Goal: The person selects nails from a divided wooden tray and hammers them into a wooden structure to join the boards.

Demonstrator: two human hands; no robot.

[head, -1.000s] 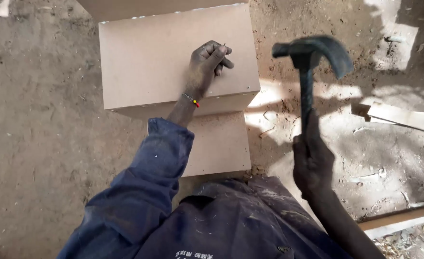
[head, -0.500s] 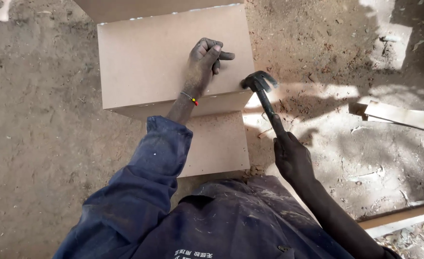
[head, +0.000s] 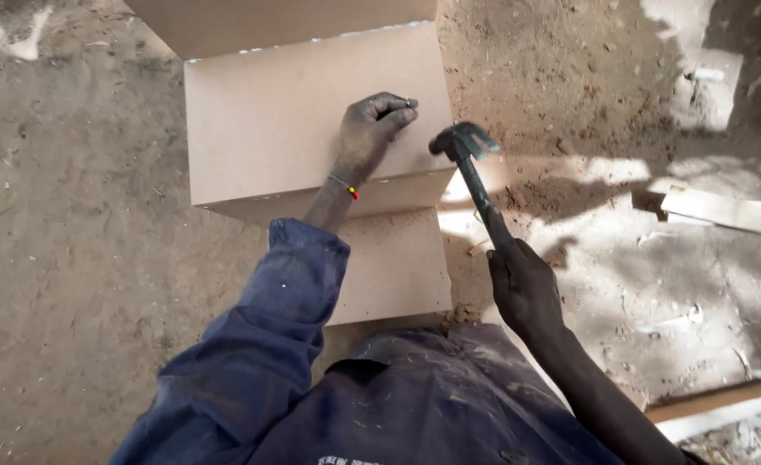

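My right hand [head: 525, 288] is wrapped tight round the handle of a dark claw hammer [head: 471, 172], whose head sits at the right edge of the brown board box [head: 260, 120]. The handle's long axis runs from that edge down and right toward my body. My left hand [head: 368, 133] rests on the box top, just left of the hammer head, fingertips pinched together; whether they hold a nail I cannot tell. The hammer head lies right of and slightly below those fingertips, with the right hand well back from the box.
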